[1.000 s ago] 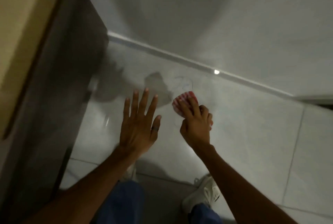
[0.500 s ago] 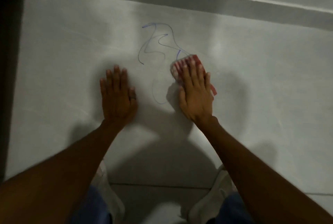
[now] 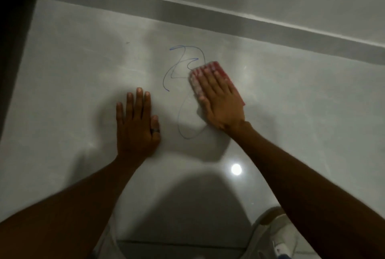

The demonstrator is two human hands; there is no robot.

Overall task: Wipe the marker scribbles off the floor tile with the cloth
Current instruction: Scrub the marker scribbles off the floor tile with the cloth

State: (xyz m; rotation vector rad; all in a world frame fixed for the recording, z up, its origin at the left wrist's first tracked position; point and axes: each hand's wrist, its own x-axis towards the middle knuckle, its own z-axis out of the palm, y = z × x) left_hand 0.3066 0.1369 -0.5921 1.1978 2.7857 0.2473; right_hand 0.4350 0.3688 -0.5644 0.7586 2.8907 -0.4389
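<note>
A blue marker scribble [image 3: 181, 65] loops across the pale grey floor tile [image 3: 83, 75], with a fainter loop [image 3: 183, 121] running down between my hands. My right hand [image 3: 218, 100] lies flat on a folded red-and-white checked cloth [image 3: 210, 68], pressing it to the tile at the scribble's right edge; the cloth shows past the fingertips and along the hand's right side. My left hand [image 3: 136, 123] rests flat on the tile to the left of the scribble, fingers together, a dark ring on the thumb, holding nothing.
A grey skirting strip [image 3: 229, 23] and wall run along the far side. A dark piece of furniture [image 3: 12, 40] stands at the left edge. A white shoe [image 3: 279, 235] shows at the bottom right. A bright light reflection [image 3: 236, 169] sits on the tile.
The view has closed in on the floor. My right hand flattened on the cloth and stays at the scribble's right edge; my left hand closed its fingers and rests flat.
</note>
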